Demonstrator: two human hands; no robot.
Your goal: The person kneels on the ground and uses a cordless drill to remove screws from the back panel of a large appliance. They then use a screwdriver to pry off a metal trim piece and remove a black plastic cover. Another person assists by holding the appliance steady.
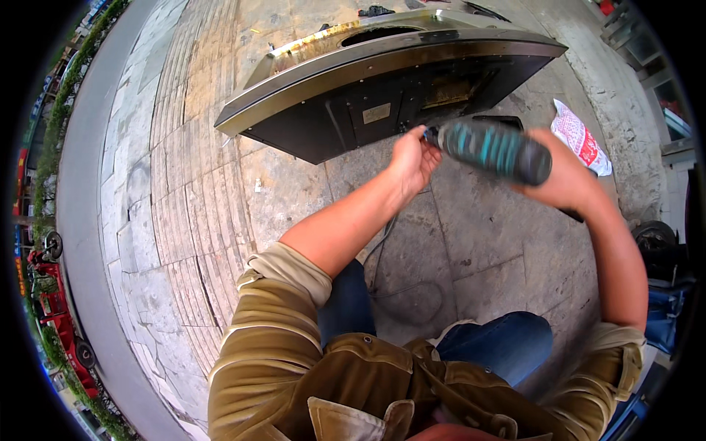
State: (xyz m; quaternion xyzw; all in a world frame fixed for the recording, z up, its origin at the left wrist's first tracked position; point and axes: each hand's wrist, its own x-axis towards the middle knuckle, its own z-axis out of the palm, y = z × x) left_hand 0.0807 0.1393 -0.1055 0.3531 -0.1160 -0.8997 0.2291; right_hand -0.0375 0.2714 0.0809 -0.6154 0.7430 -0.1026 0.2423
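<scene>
Currently, black-and-teal cylindrical power tool (494, 153) is gripped by right hand (560, 173), fingertips hidden; tip is pinched by left hand (413, 162), near side of silver-rimmed black metal appliance (393, 88). Work seems underway; remainder can't be told.

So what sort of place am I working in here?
Outdoors, most likely a roadside walkway: there are paving slabs underfoot, a grey road to your left, and what looks like a red motor tricycle at its far edge.

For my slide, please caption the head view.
Right hand holding a black and teal power tool, left hand at its tip, before a metal-edged unit on paving.
</scene>
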